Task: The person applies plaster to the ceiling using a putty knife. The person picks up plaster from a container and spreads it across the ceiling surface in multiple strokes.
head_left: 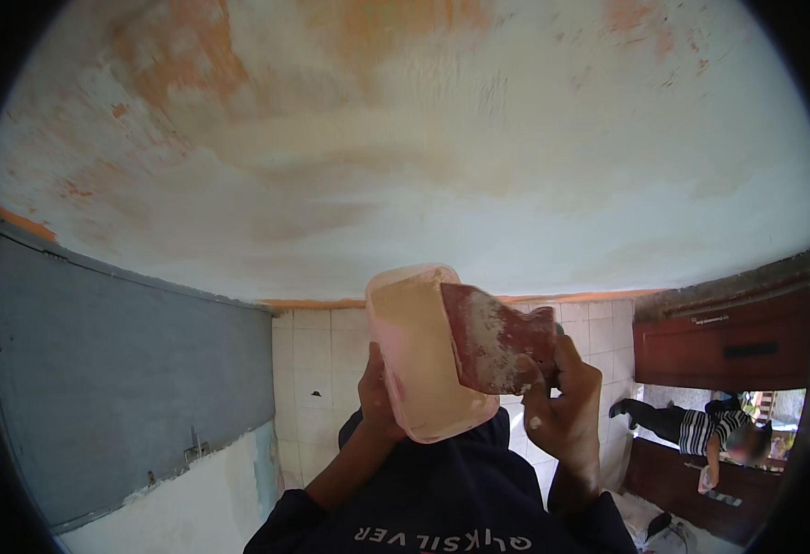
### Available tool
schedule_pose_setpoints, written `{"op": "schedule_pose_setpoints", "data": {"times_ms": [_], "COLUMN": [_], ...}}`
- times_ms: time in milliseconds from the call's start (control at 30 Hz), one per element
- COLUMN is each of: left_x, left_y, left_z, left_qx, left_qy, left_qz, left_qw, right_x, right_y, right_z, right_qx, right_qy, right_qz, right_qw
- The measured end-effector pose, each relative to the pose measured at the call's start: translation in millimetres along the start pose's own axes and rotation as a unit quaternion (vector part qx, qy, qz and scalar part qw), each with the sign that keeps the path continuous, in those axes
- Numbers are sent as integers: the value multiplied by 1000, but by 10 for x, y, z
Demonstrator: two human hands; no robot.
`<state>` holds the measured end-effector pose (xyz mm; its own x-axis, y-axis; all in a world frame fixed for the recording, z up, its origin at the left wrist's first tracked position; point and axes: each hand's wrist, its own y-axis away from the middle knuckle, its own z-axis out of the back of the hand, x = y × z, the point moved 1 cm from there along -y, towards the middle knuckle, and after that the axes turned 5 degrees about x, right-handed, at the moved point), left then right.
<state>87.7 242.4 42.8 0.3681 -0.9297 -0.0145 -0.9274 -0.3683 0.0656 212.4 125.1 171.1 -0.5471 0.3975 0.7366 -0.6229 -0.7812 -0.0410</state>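
My left hand (380, 397) is wrapped round the left side of a pinkish plastic tub (431, 433) with rounded corners. Smooth cream-coloured putty (414, 342) fills much of the tub. In my right hand (571, 402) is a dark red putty spreader (492, 337), smeared with dried white filler. The thumb presses on the spreader's near face. Its left edge overlaps the right part of the tub; whether it touches the putty, I cannot tell. White smears mark my right thumb and wrist.
A wall (516, 166), patchy with pale filler and orange paint, spans the far side. A grey door (137, 369) stands at the left, a reddish-brown door (719, 346) at the right. Pale tiles (317, 397) cover the floor. Another person (700, 429) in a striped top is at the right.
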Motion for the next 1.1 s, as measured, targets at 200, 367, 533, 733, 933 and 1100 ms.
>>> {"op": "schedule_pose_setpoints", "data": {"times_ms": [200,367,533,733,933,1100], "left_x": [-48,-51,-42,-63,-73,-69], "left_y": [47,73,131,168,183,204], "left_z": [92,115,44,101,112,176], "left_qx": [-44,-41,-78,-84,-90,-68], "left_qy": [-13,-80,-144,-136,-147,-132], "left_qz": [10,-5,3,9,13,19], "left_qw": [999,996,987,987,985,989], "right_x": [111,-7,-28,-233,-252,-263], "right_y": [-112,-38,25,201,243,320], "right_z": [-218,-424,-517,-602,-625,-722], "right_qx": [53,72,135,78,40,24], "right_qy": [90,123,148,15,-27,-49], "right_qz": [88,94,61,-53,-104,-100], "right_qw": [991,985,978,995,993,993]}}
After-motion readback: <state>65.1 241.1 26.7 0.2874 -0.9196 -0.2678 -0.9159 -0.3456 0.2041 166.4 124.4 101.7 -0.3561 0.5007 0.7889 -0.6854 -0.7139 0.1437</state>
